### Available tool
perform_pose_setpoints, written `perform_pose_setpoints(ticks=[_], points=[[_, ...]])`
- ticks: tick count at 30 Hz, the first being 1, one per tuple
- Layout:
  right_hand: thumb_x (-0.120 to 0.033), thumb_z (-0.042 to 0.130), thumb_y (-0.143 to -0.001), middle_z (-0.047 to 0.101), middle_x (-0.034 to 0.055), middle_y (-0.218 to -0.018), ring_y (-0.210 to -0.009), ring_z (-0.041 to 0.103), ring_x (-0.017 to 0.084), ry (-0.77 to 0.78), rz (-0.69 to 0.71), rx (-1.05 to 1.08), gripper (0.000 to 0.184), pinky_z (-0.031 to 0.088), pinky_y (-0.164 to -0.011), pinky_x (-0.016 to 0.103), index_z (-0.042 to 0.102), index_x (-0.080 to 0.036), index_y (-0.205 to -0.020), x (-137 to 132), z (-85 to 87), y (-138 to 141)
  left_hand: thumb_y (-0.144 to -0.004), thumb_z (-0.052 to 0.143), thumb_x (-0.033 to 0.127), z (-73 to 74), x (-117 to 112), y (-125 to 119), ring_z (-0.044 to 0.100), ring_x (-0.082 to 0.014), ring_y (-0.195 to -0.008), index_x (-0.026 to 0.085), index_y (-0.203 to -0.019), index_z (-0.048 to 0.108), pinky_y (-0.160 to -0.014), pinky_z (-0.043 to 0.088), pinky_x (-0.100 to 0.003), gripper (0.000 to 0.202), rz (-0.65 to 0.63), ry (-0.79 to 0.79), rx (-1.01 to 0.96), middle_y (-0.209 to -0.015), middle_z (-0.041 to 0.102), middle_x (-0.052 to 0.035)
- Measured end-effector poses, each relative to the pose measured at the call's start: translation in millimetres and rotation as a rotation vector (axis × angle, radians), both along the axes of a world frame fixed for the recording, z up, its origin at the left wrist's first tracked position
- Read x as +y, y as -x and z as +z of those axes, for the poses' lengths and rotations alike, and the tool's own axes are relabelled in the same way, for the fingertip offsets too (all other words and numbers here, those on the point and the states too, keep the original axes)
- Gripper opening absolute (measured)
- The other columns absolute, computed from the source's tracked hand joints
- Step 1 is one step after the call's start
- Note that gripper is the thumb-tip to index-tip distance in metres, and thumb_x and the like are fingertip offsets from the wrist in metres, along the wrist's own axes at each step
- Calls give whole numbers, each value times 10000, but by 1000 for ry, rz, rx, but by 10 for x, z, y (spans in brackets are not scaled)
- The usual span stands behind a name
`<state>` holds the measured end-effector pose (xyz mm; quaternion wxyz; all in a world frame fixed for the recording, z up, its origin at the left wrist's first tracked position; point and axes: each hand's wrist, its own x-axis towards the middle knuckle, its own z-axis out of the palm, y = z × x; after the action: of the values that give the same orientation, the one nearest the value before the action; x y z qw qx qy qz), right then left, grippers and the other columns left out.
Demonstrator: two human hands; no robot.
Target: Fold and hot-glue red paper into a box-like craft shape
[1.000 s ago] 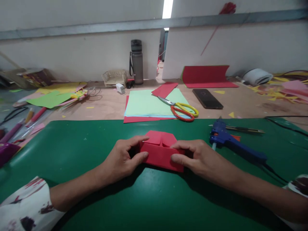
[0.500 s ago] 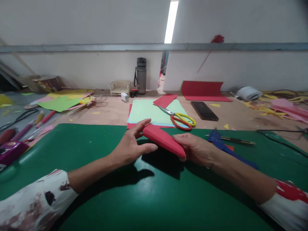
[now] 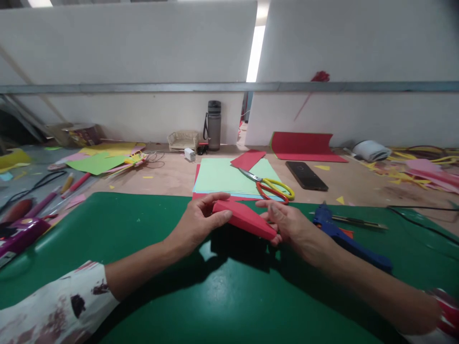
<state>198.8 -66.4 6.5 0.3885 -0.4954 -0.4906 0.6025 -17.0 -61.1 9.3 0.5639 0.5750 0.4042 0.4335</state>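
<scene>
A folded red paper piece point(image 3: 244, 217) is lifted a little above the green cutting mat point(image 3: 143, 267), tilted down to the right. My left hand point(image 3: 201, 222) pinches its left end between thumb and fingers. At its right end my right hand point(image 3: 287, 222) touches the lower corner, fingers partly curled and slightly blurred. Both forearms reach in from the bottom corners in white patterned sleeves.
Behind the mat lie a stack of light green and red sheets point(image 3: 222, 177), yellow-and-orange scissors point(image 3: 272, 186) and a black phone point(image 3: 306, 175). A blue glue gun point(image 3: 344, 236) and a craft knife point(image 3: 355, 220) lie right of my hands. Pens and paper scraps clutter the left; a bottle point(image 3: 214, 125) stands by the wall.
The red paper was lying on the mat under both hands; it has been lifted and tilted. The view has tipped upward, and my right hand has shifted to the paper's lower right corner.
</scene>
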Motion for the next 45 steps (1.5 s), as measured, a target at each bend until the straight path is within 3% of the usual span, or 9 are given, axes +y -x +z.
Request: perform_pose_setpoints(ticks=[4, 12, 20, 23, 26, 30, 35, 39, 45], points=[[-591, 645, -679, 605, 37, -815, -568, 555, 119, -230, 9, -199, 823, 434, -457, 230, 350, -159, -1316, -84, 47, -23, -754, 653, 327, -51, 2, 21, 624, -183, -856, 179, -1126, 559, -785, 499, -325, 412, 36, 41, -29, -991, 659, -84], [-515, 582, -776, 637, 53, -841, -641, 603, 146, -224, 38, -330, 552, 437, -422, 207, 507, -183, -1211, -218, 147, 41, -745, 669, 348, -45, -48, -14, 604, -182, -850, 191, -1113, 539, -675, 536, -321, 420, 21, 124, -93, -1000, 617, -73], [-486, 522, -826, 650, 64, -842, -737, 619, 176, -256, 6, -359, 462, 464, -449, 211, 540, -176, -1167, -258, 183, 36, -742, 649, 301, 4, -95, -61, 628, -193, -838, 160, -1056, 564, -770, 511, -350, 355, 45, 24, 39, -950, 663, -81], [-462, 516, -834, 647, 40, -793, -594, 582, 134, -271, -1, -411, 452, 486, -472, 236, 532, -176, -1184, -265, 161, 36, -752, 625, 284, 5, -109, -67, 634, -200, -868, 146, -1064, 563, -780, 517, -344, 346, 45, -64, 102, -1008, 657, -92], [-420, 544, -819, 635, 92, -1044, -707, 621, 166, -384, -18, -422, 473, 535, -554, 281, 502, -188, -1230, -255, 109, 21, -765, 608, 241, -33, -113, -25, 606, -218, -1001, 146, -1161, 519, -839, 513, -345, 418, 12, -214, 155, -1160, 602, -115], [-313, 601, -785, 495, 101, -1311, -1058, 569, 239, -601, 40, -522, 555, 554, -750, 339, 414, -245, -1303, -253, 6, -41, -780, 604, 184, -156, -92, 119, 544, -223, -1116, 183, -1335, 365, -903, 488, -352, 604, -7, -598, 344, -1279, 518, -133], [-204, 573, -811, 582, 114, -1226, -1090, 567, 231, -938, 169, -700, 484, 515, -862, 373, 445, -209, -1277, -236, -204, -108, -820, 557, 133, -331, -96, 361, 507, -211, -1156, 233, -1401, 220, -946, 448, -363, 679, -137, -1064, 646, -1247, 546, -119], [-142, 521, -842, 672, 89, -1025, -985, 619, 204, -1155, 221, -734, 299, 518, -843, 352, 541, -201, -1134, -236, -325, -102, -845, 524, 165, -352, -192, 505, 487, -223, -1178, 244, -1394, 228, -938, 448, -370, 628, -223, -1033, 872, -1317, 484, -132], [-63, 485, -820, 660, 104, -1017, -953, 619, 205, -1315, 217, -862, 230, 527, -785, 317, 594, -184, -982, -402, -242, -77, -805, 593, 167, -308, -287, 505, 567, -202, -1034, 232, -1321, 342, -905, 457, -345, 578, -193, -1007, 709, -1110, 626, -91]])
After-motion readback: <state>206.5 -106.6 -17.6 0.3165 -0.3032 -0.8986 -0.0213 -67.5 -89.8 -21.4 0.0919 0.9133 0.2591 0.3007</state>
